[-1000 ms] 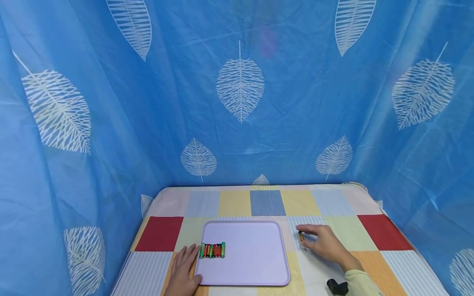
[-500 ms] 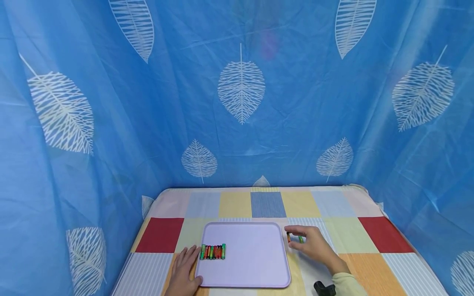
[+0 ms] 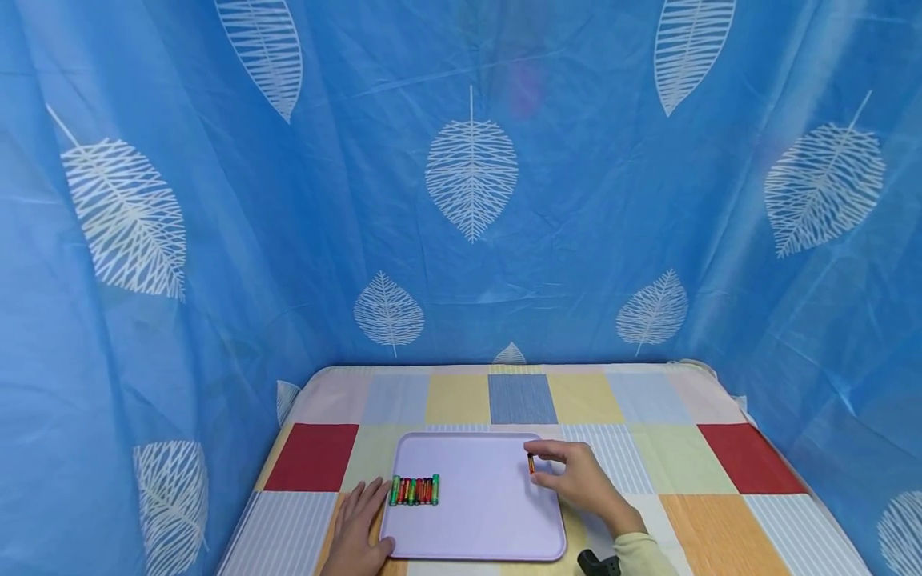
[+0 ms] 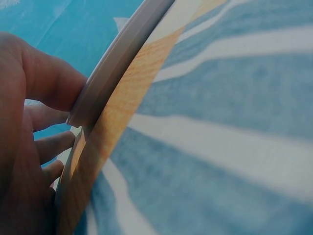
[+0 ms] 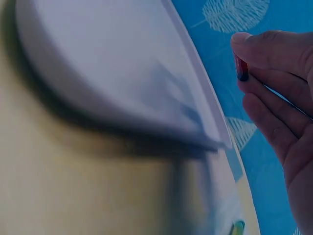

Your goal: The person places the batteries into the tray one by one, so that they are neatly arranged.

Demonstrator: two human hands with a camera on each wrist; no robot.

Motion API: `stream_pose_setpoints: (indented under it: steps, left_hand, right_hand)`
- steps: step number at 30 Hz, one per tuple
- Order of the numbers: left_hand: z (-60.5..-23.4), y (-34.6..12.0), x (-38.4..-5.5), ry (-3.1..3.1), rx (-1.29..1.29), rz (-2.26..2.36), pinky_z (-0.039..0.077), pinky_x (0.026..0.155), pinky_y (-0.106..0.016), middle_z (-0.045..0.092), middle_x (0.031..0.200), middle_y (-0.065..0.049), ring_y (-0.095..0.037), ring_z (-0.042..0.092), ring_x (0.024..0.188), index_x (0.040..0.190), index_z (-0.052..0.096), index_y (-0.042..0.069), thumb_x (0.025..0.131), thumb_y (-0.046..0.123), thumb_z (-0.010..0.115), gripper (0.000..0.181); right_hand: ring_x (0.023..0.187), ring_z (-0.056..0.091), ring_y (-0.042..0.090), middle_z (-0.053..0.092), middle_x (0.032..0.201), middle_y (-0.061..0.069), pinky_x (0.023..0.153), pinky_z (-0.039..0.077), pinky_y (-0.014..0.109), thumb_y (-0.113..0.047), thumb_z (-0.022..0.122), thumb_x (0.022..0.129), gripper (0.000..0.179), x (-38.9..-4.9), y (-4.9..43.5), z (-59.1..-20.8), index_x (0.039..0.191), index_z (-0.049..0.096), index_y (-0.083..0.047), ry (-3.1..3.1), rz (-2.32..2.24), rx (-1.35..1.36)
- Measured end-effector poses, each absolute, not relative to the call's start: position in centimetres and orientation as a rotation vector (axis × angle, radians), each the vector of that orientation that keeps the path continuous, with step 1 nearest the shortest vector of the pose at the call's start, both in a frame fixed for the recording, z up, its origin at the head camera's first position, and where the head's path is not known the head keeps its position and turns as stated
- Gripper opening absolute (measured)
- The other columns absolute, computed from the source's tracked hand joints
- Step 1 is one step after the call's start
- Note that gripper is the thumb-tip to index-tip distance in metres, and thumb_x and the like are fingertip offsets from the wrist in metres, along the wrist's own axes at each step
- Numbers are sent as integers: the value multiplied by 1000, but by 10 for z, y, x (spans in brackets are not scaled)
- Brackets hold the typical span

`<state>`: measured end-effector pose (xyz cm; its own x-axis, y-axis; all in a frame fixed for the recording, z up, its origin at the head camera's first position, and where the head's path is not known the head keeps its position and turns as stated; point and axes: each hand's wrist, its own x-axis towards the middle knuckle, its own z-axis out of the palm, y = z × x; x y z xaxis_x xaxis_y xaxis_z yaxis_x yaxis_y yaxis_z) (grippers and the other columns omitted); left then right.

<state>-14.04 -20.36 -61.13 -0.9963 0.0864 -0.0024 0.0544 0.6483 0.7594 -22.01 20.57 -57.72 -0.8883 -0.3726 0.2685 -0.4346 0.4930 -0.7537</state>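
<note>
A row of several green and red batteries (image 3: 414, 490) lies side by side at the left of the lilac tray (image 3: 490, 520). My right hand (image 3: 579, 480) holds a small red-and-black battery (image 3: 531, 463) between thumb and fingertips, over the tray's right side. In the right wrist view that battery (image 5: 241, 68) stands out below the thumb tip, well above the surface. My left hand (image 3: 358, 528) rests at the tray's left edge, fingers extended. Its thumb (image 4: 56, 78) touches the tray rim (image 4: 117, 63) in the left wrist view.
A green battery (image 5: 238, 227) lies on the table beyond the tray's right side, hidden behind my right hand in the head view. A patchwork cloth (image 3: 691, 456) covers the table. Blue leaf-patterned curtains (image 3: 468, 304) enclose the back and sides.
My right hand has moved left with the battery, from the cloth to over the tray's right side. The left hand and the battery row have stayed put.
</note>
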Motion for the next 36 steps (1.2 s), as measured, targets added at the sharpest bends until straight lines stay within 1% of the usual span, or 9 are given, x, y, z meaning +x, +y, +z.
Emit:
stream_pose_setpoints:
  steps: [4, 9, 15, 19, 22, 29, 36]
  left_hand:
    - [-610, -203, -140, 2815, 111, 1287, 4, 130, -80, 45, 167, -29, -59, 20, 159, 158, 55, 2, 71, 10, 75, 89]
    - [-609, -202, -139, 2816, 104, 1282, 4, 130, -80, 45, 167, -29, -60, 20, 159, 158, 55, 2, 72, 9, 75, 89]
    - [-608, -202, -139, 2822, 95, 1272, 4, 130, -79, 45, 168, -28, -59, 20, 160, 158, 55, 3, 72, 9, 74, 89]
    - [-607, -201, -140, 2823, 76, 1244, 5, 130, -80, 46, 168, -27, -58, 20, 160, 159, 55, 3, 72, 9, 74, 89]
    - [-607, -201, -141, 2824, 67, 1226, 5, 130, -81, 46, 167, -27, -59, 20, 160, 159, 54, 3, 72, 9, 74, 89]
    - [-607, -199, -141, 2837, 61, 1216, 6, 129, -81, 48, 167, -26, -59, 22, 159, 158, 56, 4, 72, 9, 75, 89]
    - [-607, -199, -140, 2849, 76, 1225, 7, 129, -82, 47, 167, -26, -58, 22, 159, 158, 56, 5, 72, 10, 76, 89]
  right_hand:
    - [117, 79, 31, 80, 130, 9, 105, 64, 43, -8, 88, 90, 44, -220, 194, -577, 132, 78, -2, -2632, 1409, 737]
    - [113, 80, 35, 81, 127, 13, 102, 65, 42, -7, 89, 89, 44, -221, 182, -578, 131, 78, -1, -2564, 1421, 808]
    - [114, 80, 30, 81, 128, 10, 105, 64, 41, -7, 88, 89, 44, -221, 167, -578, 132, 78, -3, -2550, 1474, 807]
    - [115, 79, 28, 81, 128, 9, 106, 64, 39, -6, 88, 88, 44, -222, 158, -579, 132, 78, -3, -2542, 1498, 808]
    - [115, 79, 29, 81, 128, 10, 106, 64, 38, -5, 88, 88, 45, -224, 151, -581, 131, 78, -2, -2543, 1491, 821]
    - [117, 79, 33, 81, 129, 9, 106, 64, 44, -6, 88, 89, 43, -225, 137, -582, 130, 78, -1, -2570, 1471, 857]
    - [115, 79, 30, 81, 129, 7, 104, 65, 41, -7, 88, 89, 42, -227, 123, -585, 130, 79, -2, -2581, 1424, 911]
